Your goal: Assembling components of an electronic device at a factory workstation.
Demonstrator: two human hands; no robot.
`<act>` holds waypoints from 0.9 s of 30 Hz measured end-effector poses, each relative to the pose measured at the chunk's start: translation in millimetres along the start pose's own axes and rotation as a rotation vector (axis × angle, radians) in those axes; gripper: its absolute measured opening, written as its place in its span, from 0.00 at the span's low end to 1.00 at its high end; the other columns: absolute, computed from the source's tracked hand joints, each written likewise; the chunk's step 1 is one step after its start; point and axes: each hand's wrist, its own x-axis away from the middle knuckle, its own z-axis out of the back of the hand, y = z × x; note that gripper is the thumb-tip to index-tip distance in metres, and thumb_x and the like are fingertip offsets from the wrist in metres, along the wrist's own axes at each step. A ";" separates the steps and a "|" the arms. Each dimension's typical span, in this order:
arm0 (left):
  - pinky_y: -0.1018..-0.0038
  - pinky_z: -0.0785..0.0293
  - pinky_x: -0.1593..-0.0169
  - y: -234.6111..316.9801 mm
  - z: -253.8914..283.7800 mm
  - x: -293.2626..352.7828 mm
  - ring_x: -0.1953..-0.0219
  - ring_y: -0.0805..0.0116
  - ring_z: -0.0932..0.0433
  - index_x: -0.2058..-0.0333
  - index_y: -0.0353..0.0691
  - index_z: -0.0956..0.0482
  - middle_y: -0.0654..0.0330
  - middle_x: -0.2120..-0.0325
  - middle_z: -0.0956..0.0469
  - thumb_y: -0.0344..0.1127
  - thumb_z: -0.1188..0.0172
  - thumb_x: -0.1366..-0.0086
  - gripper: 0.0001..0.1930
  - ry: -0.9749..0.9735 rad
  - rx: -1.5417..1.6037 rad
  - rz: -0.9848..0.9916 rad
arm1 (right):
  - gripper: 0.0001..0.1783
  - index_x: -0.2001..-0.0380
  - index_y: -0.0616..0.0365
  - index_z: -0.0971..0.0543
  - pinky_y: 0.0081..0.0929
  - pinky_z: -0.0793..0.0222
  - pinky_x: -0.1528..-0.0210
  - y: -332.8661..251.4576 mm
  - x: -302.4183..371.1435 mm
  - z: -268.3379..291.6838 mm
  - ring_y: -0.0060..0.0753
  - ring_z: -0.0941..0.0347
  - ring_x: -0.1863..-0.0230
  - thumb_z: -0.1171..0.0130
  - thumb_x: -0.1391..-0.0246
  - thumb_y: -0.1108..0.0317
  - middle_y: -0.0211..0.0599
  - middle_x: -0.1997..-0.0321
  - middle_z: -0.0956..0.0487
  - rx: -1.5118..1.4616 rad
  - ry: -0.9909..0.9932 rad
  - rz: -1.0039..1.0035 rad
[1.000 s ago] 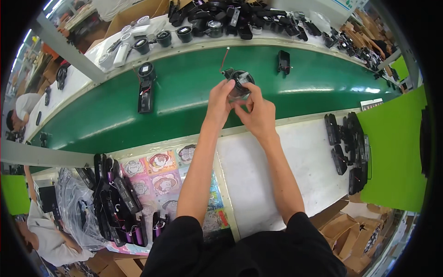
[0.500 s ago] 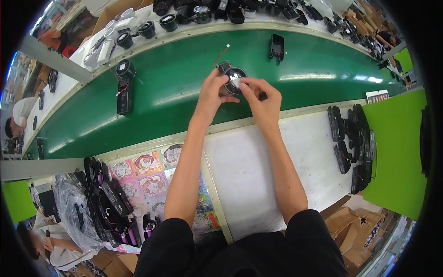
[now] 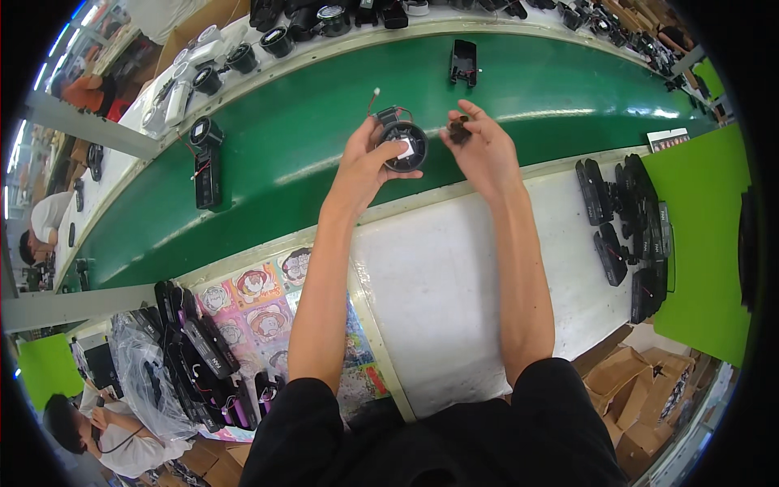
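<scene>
Over the green belt (image 3: 308, 174), my left hand (image 3: 363, 166) grips a round black fan housing (image 3: 419, 161), its open face turned up. The thumb presses on a white square piece (image 3: 406, 147) at the housing's centre. Red and dark wires run from the top of the housing to a small white connector (image 3: 376, 92). Just to the right, apart from the housing, my right hand (image 3: 489, 154) is curled around a small dark part (image 3: 460, 130), possibly a fan blade; its exact kind is unclear.
A black handheld body with a round head (image 3: 208, 166) lies on the belt at left, an open black shell (image 3: 464, 63) farther back. Black casings stand at right (image 3: 641, 235) and lower left (image 3: 203, 349). More fan parts (image 3: 333, 20) line the far shelf.
My right hand has drawn away from the housing to the right, the dark part still in its fingers. My left thumb has moved onto the white square piece inside the housing.
</scene>
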 end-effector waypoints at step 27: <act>0.77 0.23 0.69 -20.6 0.0 -8.1 0.69 0.74 0.23 0.51 0.33 0.31 0.58 0.67 0.24 0.63 0.69 0.34 0.36 0.111 -0.273 0.142 | 0.19 0.55 0.64 0.26 0.25 0.33 0.49 -23.3 18.1 -33.4 0.24 0.30 0.56 0.51 0.53 0.81 0.36 0.56 0.27 1.074 -0.307 0.182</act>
